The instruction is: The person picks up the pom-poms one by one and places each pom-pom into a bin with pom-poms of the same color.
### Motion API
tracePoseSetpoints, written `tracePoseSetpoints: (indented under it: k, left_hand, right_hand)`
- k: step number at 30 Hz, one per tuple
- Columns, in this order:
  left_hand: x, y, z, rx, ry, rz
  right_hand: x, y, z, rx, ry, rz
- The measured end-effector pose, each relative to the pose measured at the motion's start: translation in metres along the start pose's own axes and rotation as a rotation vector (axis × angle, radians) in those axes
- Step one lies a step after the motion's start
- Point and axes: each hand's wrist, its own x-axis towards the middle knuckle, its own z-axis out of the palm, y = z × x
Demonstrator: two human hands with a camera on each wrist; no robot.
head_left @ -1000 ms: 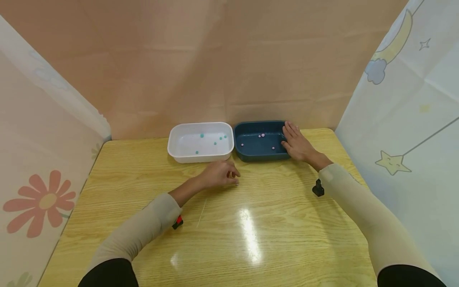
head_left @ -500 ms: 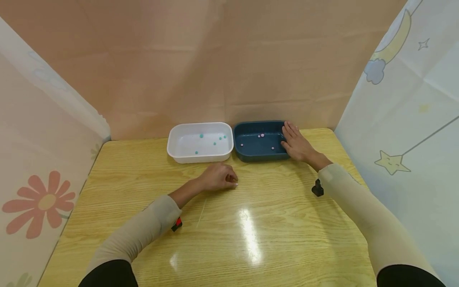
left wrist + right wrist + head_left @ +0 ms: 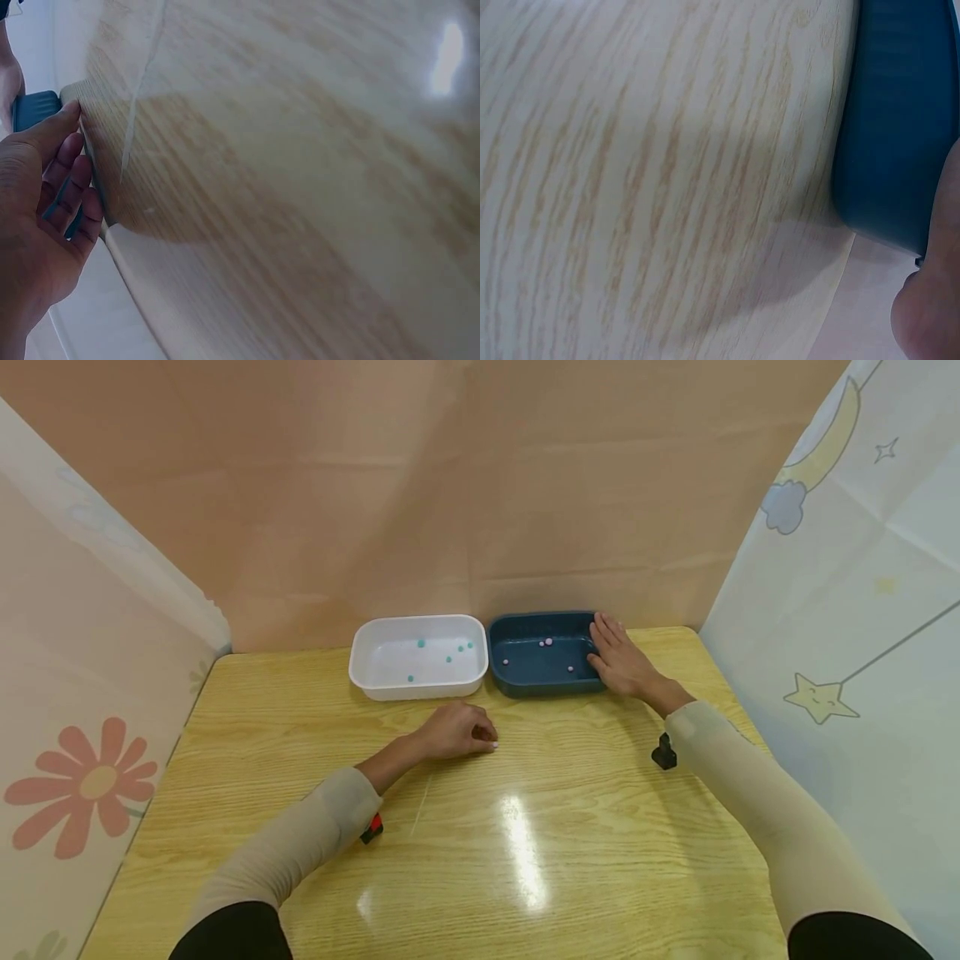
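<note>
My left hand is low over the table in front of the two trays, thumb and forefinger pinching a small pale ball. In the left wrist view the same hand shows its other fingers loosely bent; the ball cannot be made out there. My right hand rests with extended fingers on the right end of the dark blue tray. Inside that tray lie several small pinkish balls. Left of it stands a white tray with several small green balls.
Both trays sit side by side at the back edge of the wooden table, near the brown backdrop. Printed sheets flank the table on the left and right. Small black devices hang below both sleeves.
A second ago the left fingers were spread just above the ball; they have since closed together on it. The right hand and both trays have stayed in place.
</note>
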Motion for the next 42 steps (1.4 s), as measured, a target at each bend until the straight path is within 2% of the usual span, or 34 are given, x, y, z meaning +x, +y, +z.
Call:
tracePoseSetpoints:
  k: [21, 29, 42]
  left_hand:
    - [0.003, 0.001, 0.0, 0.008, 0.005, -0.003]
    - [0.003, 0.006, -0.008, -0.023, 0.024, -0.029]
    - [0.011, 0.007, -0.019, -0.042, 0.043, -0.022]
  right_hand:
    - [0.003, -0.001, -0.002, -0.028, -0.004, 0.0]
    - [0.003, 0.002, 0.0, -0.022, -0.011, -0.003]
    - [0.0, 0.003, 0.003, -0.018, -0.013, 0.004]
